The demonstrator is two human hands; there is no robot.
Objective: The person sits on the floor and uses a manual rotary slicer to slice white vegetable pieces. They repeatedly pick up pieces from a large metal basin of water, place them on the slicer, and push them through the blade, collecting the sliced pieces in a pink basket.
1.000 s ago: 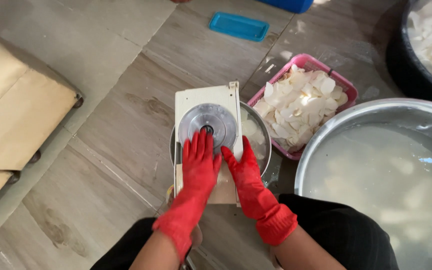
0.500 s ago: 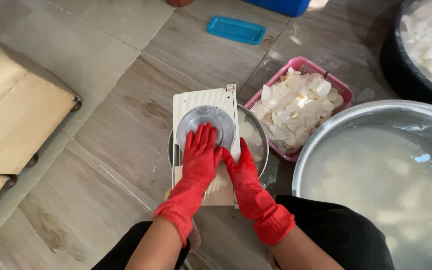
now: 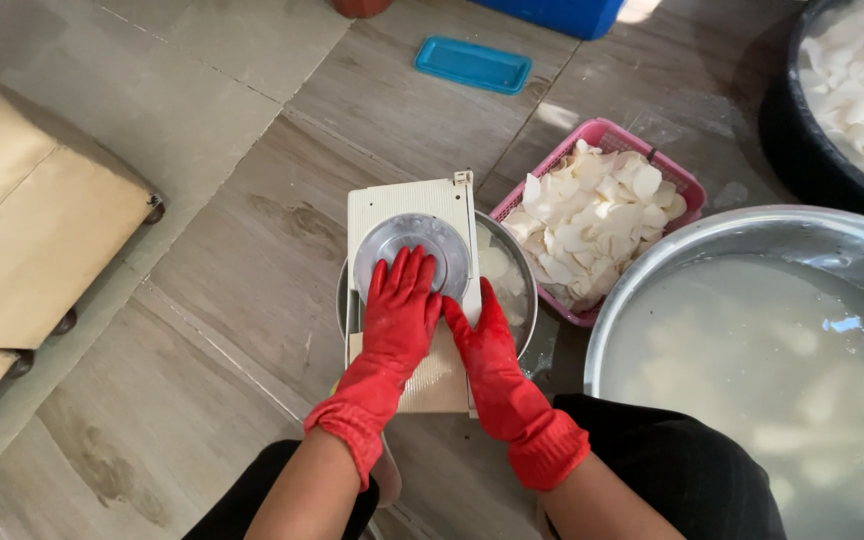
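Left hand [image 3: 399,318]: fingers together, flat on the slicer [image 3: 414,262] disc.
Right hand [image 3: 485,345]: fingers together, pressing beside.
Risk: glove may slip into the blade.

Both hands are being worn in red rubber gloves, cuffs bunched at the wrists, with bare forearms being extended forward from the bottom of the view. The left hand [image 3: 399,318] is being held flat, palm down, fingers spread and pointing away. The right hand [image 3: 483,340] is being kept just beside it, angled inward, fingers together, thumb side touching the left.
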